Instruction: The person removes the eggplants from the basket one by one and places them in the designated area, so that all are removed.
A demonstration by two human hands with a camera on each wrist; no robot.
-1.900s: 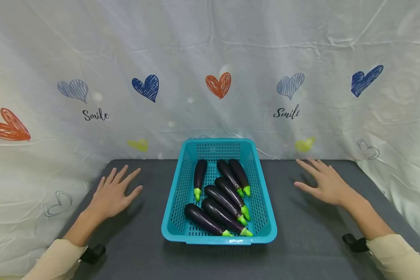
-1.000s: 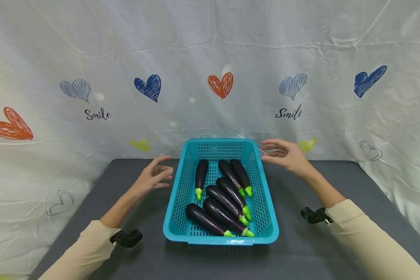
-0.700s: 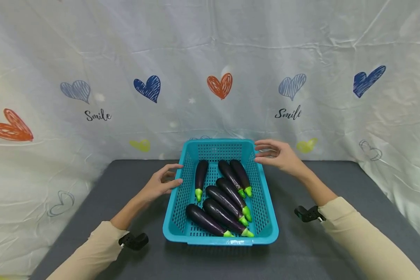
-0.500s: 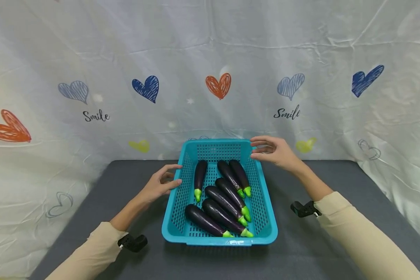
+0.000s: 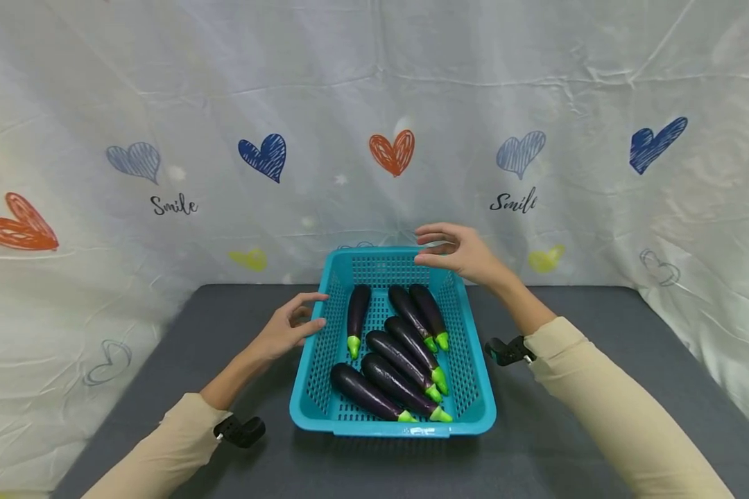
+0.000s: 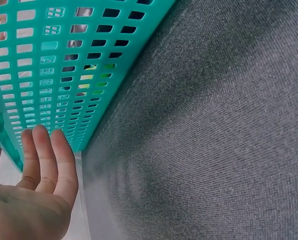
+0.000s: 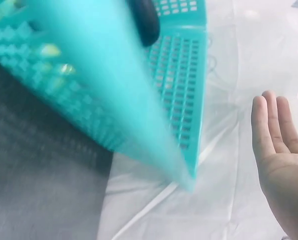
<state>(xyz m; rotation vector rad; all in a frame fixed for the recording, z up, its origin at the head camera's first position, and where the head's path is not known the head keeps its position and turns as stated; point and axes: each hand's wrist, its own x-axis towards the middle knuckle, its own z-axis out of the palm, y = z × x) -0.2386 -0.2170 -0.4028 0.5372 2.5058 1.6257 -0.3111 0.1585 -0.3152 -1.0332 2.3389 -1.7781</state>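
As glossy dark-purple eggplants point(image 5: 401, 358) lie in the turquoise perforated plastic basket point(image 5: 390, 427) on the grey worktop point(image 5: 549, 443), the left hand point(image 5: 282, 328) sits loosely parted at its rim; the right hand point(image 5: 462, 252), parted and empty, could clip the far side by dipping low!

Free room above eggplants point(image 5: 401, 359), basket walls point(image 5: 467, 374) around

The basket point(image 5: 390, 429) is turquoise, the eggplants point(image 5: 396, 355) purple-black and green-capped, the white curtain point(image 5: 324, 55) printed with orange and blue hearts point(image 5: 392, 154).
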